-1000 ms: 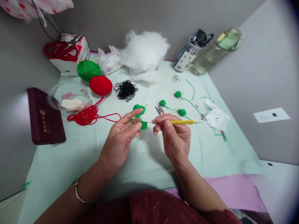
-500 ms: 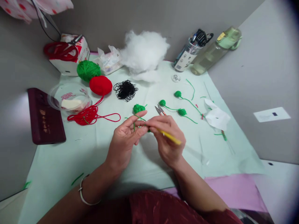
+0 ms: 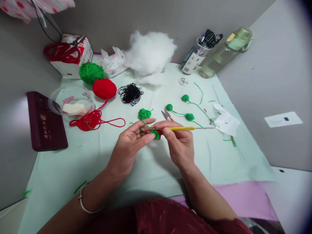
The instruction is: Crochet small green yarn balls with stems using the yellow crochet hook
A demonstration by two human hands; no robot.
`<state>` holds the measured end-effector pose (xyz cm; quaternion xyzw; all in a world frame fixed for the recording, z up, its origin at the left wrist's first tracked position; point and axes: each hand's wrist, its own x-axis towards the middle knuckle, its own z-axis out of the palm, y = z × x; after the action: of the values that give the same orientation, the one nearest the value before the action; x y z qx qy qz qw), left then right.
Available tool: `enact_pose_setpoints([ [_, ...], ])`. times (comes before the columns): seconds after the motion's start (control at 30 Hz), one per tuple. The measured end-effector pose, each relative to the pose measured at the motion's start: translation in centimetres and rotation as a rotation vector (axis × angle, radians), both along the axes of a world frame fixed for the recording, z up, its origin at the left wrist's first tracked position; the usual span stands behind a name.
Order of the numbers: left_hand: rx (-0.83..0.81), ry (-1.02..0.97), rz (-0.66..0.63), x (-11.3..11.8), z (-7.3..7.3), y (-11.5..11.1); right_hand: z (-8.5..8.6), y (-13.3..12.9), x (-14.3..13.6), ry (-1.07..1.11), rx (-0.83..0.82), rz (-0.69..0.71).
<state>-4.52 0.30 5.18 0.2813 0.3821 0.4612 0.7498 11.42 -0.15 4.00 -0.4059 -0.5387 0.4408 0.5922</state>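
Observation:
My left hand (image 3: 130, 143) pinches a small green crochet piece (image 3: 155, 134) between thumb and fingers, with green yarn running over the raised forefinger. My right hand (image 3: 179, 141) grips a crochet hook (image 3: 182, 128) by its yellow handle. The hook lies level, its metal tip at the top of the piece and its other metal end pointing right. Just beyond my left fingers sits a small green yarn bundle (image 3: 144, 113). Small scissors (image 3: 167, 114) lie behind my right hand. Several green crocheted balls with yarn tails, one of them a green ball (image 3: 189, 116), rest to the right.
At left are a red yarn ball (image 3: 104, 88), a green yarn ball (image 3: 91, 73), loose red yarn (image 3: 89, 121), a clear tub (image 3: 55, 103) and a maroon phone (image 3: 47, 125). Behind stand white stuffing (image 3: 151, 53), a pen holder (image 3: 195, 58) and a bottle (image 3: 220, 57). Black cord (image 3: 131, 94) lies mid-table.
The hook has swung from slanting down toward me to lying level, pointing right. My right hand has turned with it, and the green crochet piece now shows more. My left hand keeps its hold.

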Motion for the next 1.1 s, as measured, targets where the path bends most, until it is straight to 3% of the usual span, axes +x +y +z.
enact_pose_setpoints([
  [0.27, -0.037, 0.056, 0.016, -0.4, 0.4, 0.2, -0.3, 0.0, 0.3, 0.035, -0.097, -0.027],
  [0.4, -0.100, -0.034, -0.006, -0.2, 0.4, 0.2, -0.1, 0.0, 0.2, 0.092, -0.097, -0.030],
  [0.6, -0.053, -0.032, 0.010, 0.0, 0.5, 0.1, 0.3, 0.2, 0.0, 0.079, -0.077, -0.062],
  [0.73, 0.004, 0.050, 0.027, -0.2, 0.5, 0.0, 0.5, 0.0, 0.2, 0.011, 0.001, -0.030],
  [0.93, 0.115, 0.221, 0.094, -0.2, 0.5, -0.3, 1.1, -0.6, 0.5, -0.220, 0.183, -0.098],
  [1.1, 0.244, 0.379, 0.221, 0.2, 0.6, -0.6, 1.0, -0.8, 0.4, -0.500, 0.443, -0.105],
])
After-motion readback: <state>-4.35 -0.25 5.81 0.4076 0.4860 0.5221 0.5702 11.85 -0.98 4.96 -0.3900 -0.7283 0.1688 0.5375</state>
